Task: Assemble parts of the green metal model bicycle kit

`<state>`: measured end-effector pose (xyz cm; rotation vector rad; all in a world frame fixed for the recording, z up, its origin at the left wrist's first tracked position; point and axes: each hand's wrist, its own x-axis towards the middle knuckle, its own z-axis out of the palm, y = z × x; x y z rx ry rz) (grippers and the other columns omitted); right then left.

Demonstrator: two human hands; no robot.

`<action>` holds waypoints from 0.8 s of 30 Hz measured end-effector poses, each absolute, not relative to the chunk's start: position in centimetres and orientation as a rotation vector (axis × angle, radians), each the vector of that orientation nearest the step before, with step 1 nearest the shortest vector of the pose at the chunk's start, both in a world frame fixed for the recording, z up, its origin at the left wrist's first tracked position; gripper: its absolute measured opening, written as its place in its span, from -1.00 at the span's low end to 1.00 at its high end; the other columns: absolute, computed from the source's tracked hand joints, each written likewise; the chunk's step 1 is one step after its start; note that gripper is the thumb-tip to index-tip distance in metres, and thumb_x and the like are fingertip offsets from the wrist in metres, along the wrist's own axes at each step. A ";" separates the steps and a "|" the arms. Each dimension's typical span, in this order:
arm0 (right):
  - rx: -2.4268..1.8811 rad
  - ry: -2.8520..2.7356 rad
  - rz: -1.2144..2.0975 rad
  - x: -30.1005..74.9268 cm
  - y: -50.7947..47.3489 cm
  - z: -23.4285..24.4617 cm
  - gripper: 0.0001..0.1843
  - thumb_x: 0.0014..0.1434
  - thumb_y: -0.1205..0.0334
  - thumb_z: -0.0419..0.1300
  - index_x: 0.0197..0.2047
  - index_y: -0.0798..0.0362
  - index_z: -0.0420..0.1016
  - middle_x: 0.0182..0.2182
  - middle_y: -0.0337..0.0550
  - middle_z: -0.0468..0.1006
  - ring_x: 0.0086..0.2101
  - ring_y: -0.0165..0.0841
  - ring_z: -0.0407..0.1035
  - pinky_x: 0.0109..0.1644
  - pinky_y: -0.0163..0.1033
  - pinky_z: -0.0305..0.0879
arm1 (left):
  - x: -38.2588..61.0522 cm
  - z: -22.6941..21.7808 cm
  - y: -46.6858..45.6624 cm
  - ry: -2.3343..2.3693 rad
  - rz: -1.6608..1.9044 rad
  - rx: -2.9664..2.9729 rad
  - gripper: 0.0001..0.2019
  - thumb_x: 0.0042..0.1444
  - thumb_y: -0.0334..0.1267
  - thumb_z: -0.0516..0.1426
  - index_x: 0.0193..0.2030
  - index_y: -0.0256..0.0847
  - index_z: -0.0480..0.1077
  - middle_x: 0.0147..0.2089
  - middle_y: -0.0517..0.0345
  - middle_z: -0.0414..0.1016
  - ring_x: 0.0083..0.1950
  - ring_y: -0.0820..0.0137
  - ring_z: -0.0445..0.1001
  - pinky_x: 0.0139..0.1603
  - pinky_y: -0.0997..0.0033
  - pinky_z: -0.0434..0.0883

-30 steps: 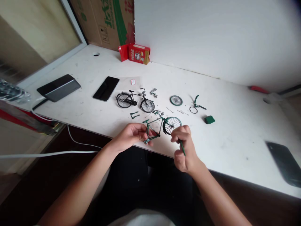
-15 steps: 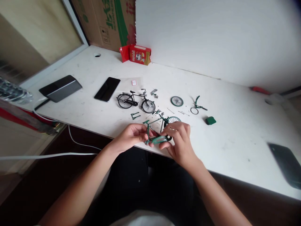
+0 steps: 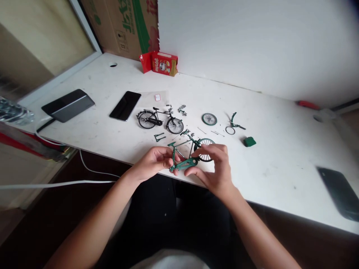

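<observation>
A green miniature bicycle (image 3: 183, 163) is gripped at its left end between the thumb and fingers of my left hand (image 3: 157, 160). One spoked wheel shows at the model's right end, partly covered by fingers. My right hand (image 3: 214, 164) is curved beside the green chain guard, with thumb and fingers apart and a gap between them. Whether a right fingertip touches the frame is hard to tell. Just beyond my hands stands a black miniature bicycle (image 3: 161, 120). A small green forked part (image 3: 159, 137) lies between it and my left hand.
Farther right lie a loose wheel (image 3: 209, 119), a thin ring (image 3: 230, 130), a green handlebar-like part (image 3: 233, 121), thin rods (image 3: 217, 133) and a green block (image 3: 249, 141). A phone (image 3: 125, 105), a dark flat case (image 3: 68, 105) and a red box (image 3: 164, 63) are farther off.
My right thumb and fingers have spread away from the chain guard, exposing more of it and of the front wheel. My left hand keeps its hold. The view has shifted slightly.
</observation>
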<state>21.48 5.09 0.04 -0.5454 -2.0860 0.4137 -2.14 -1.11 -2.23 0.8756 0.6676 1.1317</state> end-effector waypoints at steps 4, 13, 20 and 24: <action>-0.531 -2.052 0.403 21.2 4.7 0.0 -0.08 0.03 0.18 0.61 0.37 -0.12 0.28 -0.19 -0.14 0.65 -0.12 -0.15 0.40 -0.03 -0.02 0.44 | -2.2 -2.4 -1.2 0.694 1.114 0.877 -0.69 0.17 -0.08 0.44 -0.13 -0.30 0.62 -0.13 -0.02 0.68 -0.33 0.42 0.64 -0.19 0.43 0.55; -0.556 -1.977 0.366 20.3 4.1 0.0 -0.14 0.02 0.16 0.62 0.29 -0.12 0.32 -0.19 -0.15 0.63 -0.16 -0.20 0.42 -0.08 -0.02 0.49 | -2.0 -2.5 -1.2 0.655 1.136 0.852 -0.72 0.18 -0.11 0.44 -0.11 -0.27 0.65 -0.19 0.02 0.68 -0.30 0.44 0.64 -0.21 0.50 0.56; -0.563 -1.954 0.344 20.2 4.1 -0.2 -0.12 0.00 0.15 0.63 0.30 -0.14 0.32 -0.18 -0.15 0.62 -0.17 -0.21 0.46 -0.11 -0.03 0.52 | -2.0 -2.3 -1.2 0.619 1.138 0.842 -0.73 0.19 -0.13 0.43 -0.10 -0.28 0.65 -0.21 0.03 0.68 -0.31 0.43 0.65 -0.21 0.49 0.58; -0.573 -1.943 0.309 20.1 4.0 -0.2 -0.13 0.01 0.17 0.63 0.30 -0.17 0.34 -0.19 -0.14 0.60 -0.16 -0.20 0.48 -0.16 -0.05 0.55 | -2.0 -2.5 -1.2 0.637 1.155 0.855 -0.73 0.21 -0.13 0.42 -0.08 -0.28 0.65 -0.20 0.01 0.67 -0.31 0.42 0.64 -0.22 0.47 0.56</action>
